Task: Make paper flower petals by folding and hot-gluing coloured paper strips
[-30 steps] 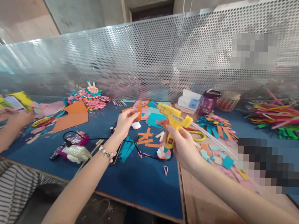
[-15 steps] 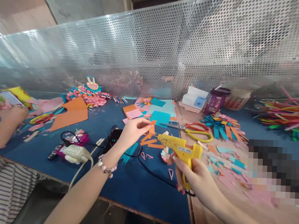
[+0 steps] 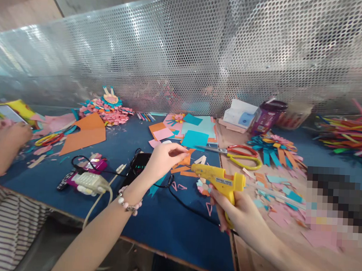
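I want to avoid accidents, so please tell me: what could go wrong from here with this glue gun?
The glue gun in the right hand points toward the left hand, whose fingertips pinch orange paper; if hot, it might burn them.
The black cord trails over the table past the phone and could snag or drag it.
The scissors lie just beyond, blades toward the left; a careless reach might meet the tips.

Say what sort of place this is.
Probably a shared paper-craft workbench: a yellow glue gun in the right hand, scissors, and cut paper beside another person's hand.
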Tool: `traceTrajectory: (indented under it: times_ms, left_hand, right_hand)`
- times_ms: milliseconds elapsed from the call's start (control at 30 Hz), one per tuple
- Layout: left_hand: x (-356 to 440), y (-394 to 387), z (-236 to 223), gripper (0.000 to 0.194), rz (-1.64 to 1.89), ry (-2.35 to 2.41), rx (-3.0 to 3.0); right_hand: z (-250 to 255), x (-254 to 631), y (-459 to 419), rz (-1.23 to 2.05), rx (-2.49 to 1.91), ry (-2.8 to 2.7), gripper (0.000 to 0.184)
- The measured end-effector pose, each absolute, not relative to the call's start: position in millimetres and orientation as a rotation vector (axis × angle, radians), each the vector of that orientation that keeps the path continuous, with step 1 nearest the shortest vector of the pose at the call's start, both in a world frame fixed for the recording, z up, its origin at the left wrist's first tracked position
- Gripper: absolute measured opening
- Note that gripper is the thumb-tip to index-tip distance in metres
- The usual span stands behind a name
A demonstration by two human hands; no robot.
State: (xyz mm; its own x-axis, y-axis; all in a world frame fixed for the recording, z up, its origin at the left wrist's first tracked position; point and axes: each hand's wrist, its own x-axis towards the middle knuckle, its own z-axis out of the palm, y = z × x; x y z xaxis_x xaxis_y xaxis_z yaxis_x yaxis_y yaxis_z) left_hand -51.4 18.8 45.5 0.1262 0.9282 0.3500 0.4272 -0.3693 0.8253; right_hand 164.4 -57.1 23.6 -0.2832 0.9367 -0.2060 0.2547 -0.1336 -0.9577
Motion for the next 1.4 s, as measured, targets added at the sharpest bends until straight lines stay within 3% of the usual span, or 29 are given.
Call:
traceTrajectory:
  times_ms: [1400]
  left_hand:
    - [-51.8, 18.4, 42.2, 0.015, 1.109, 1.348, 1.91]
  right_hand:
    - [23.4, 162.8, -57.0, 1.48, -1.392, -1.504, 0.046]
